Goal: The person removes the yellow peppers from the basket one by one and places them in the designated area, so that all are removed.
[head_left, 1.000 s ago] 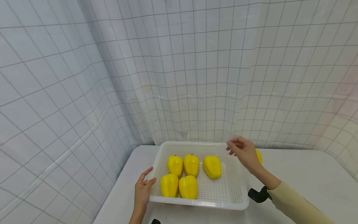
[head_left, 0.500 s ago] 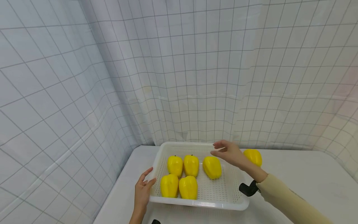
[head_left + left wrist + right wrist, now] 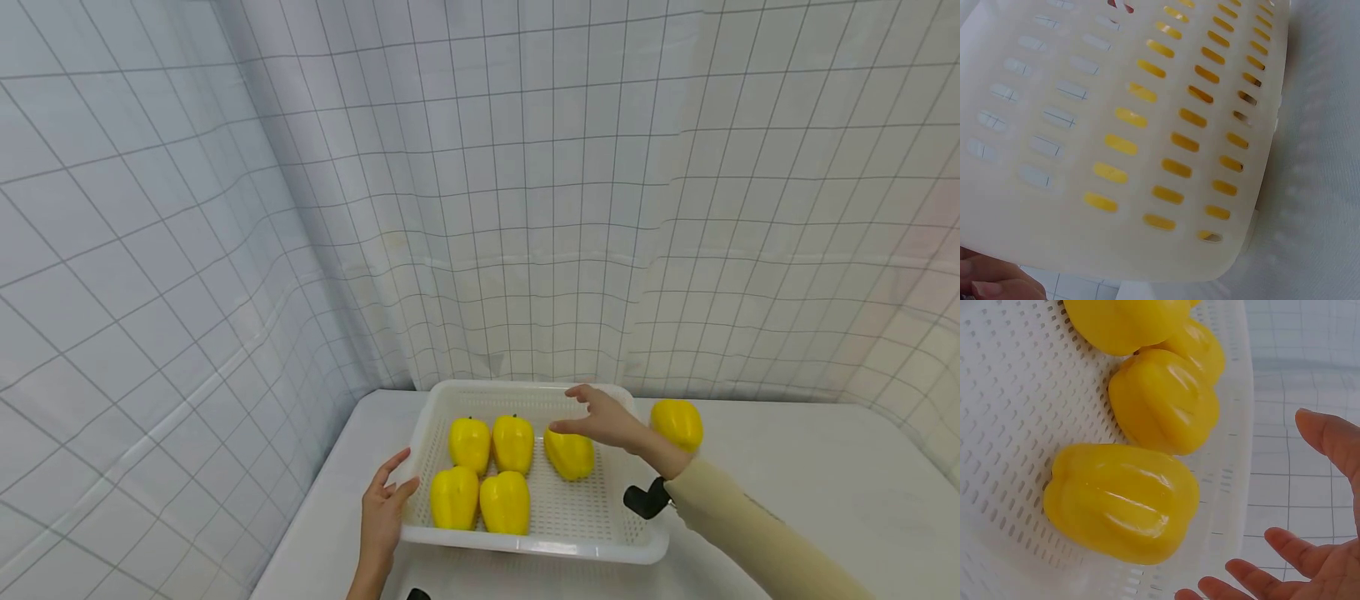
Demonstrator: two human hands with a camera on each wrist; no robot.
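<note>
A white perforated plastic basket (image 3: pixel 570 546) holds several yellow bell peppers (image 3: pixel 470 444). My left hand (image 3: pixel 381 517) touches the basket's left rim with thumb and index finger spread apart; in the left wrist view its fingers (image 3: pixel 997 278) show beside the rim. Over the right-hand yellow bell pepper (image 3: pixel 572 457) hovers my right hand (image 3: pixel 603 419), thumb and fingers apart, partly hiding the pepper's top. The right wrist view has that same bell pepper (image 3: pixel 1122 503) lying on its side, with the spread hand (image 3: pixel 1310 569) apart from it. Neither hand holds a pepper.
Another yellow bell pepper (image 3: pixel 677 423) lies on the white table (image 3: pixel 810 467), just outside the basket's right side. A white curtain with a dark grid (image 3: pixel 525 208) hangs behind and to the left. A black wrist-camera piece (image 3: pixel 647 500) sits below my right wrist.
My right hand has moved left and slightly down, from the basket's back right corner to above the right-hand pepper. The pepper outside came into fuller view. My left hand stays in place.
</note>
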